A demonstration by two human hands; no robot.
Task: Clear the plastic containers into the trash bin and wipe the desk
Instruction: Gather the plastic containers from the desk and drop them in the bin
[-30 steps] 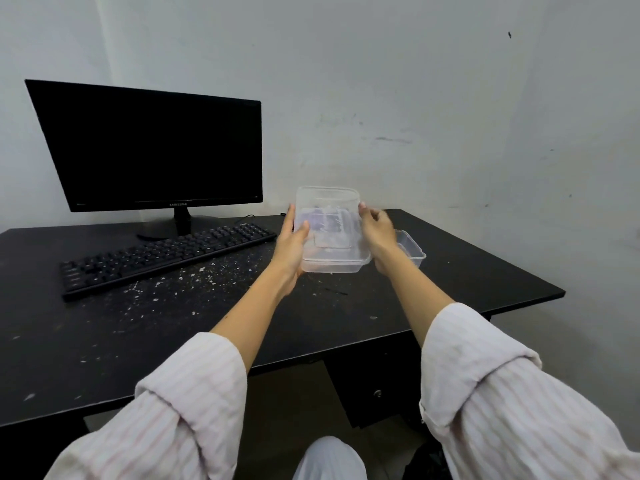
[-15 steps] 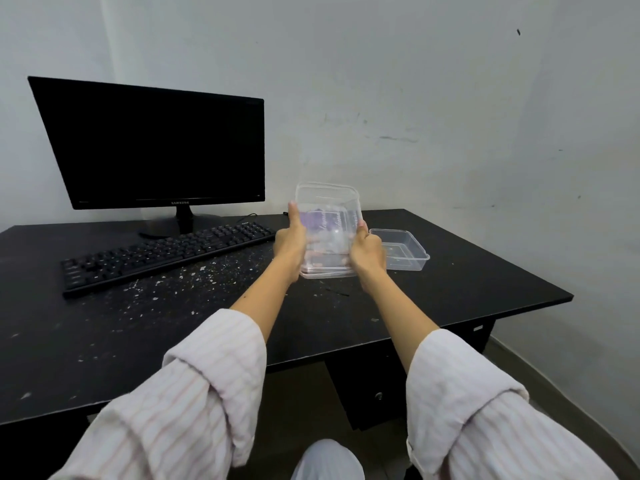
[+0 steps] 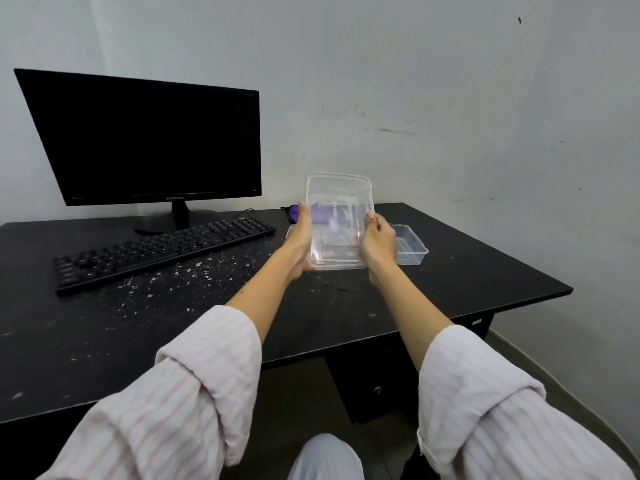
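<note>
A clear plastic container (image 3: 337,216) is held up above the black desk (image 3: 467,271), tilted so its open side faces me. My left hand (image 3: 300,242) grips its left side and my right hand (image 3: 379,242) grips its right side. A second clear container (image 3: 410,245) sits on the desk just right of my right hand. Part of another clear piece (image 3: 290,232) shows behind my left hand. A purple cloth (image 3: 294,211) lies at the back of the desk, partly hidden behind the held container.
A black monitor (image 3: 145,143) and a black keyboard (image 3: 162,252) take up the left of the desk. White crumbs (image 3: 180,282) are scattered in front of the keyboard. The desk's right edge ends near the wall. A drawer unit (image 3: 377,386) stands beneath the desk.
Both hands have turned the container more upright and narrowed their hold on its sides. The second container on the desk is now uncovered to the right.
</note>
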